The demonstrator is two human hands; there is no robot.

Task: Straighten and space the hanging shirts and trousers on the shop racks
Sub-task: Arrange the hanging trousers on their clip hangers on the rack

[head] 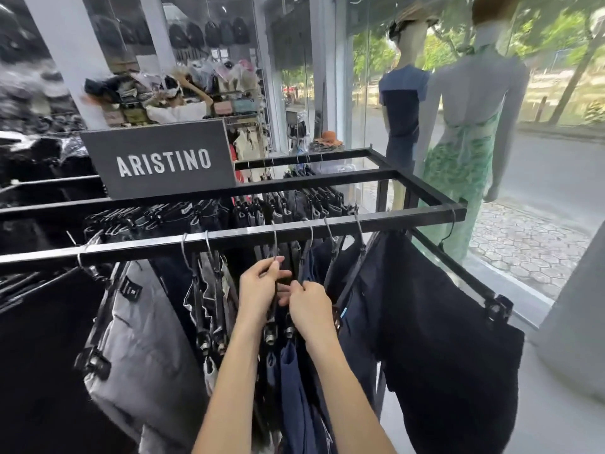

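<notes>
A black metal rack (137, 249) carries trousers on clip hangers along its front rail. Grey trousers (137, 339) hang at the left and dark navy trousers (435, 322) at the right, with navy trousers (294, 381) in the middle. My left hand (260, 285) pinches the wire hook of a hanger (275, 247) just below the rail. My right hand (309, 306) grips the top of the neighbouring hanger beside it. Both hands are close together, fingers curled.
A dark ARISTINO sign (163, 160) stands on the rack's middle rails. More trousers (294, 201) hang on the inner rail. Two mannequins (465, 126) stand at the glass shopfront on the right. A grey pillar (579, 322) is at the far right. Shelves of bags (183, 93) are behind.
</notes>
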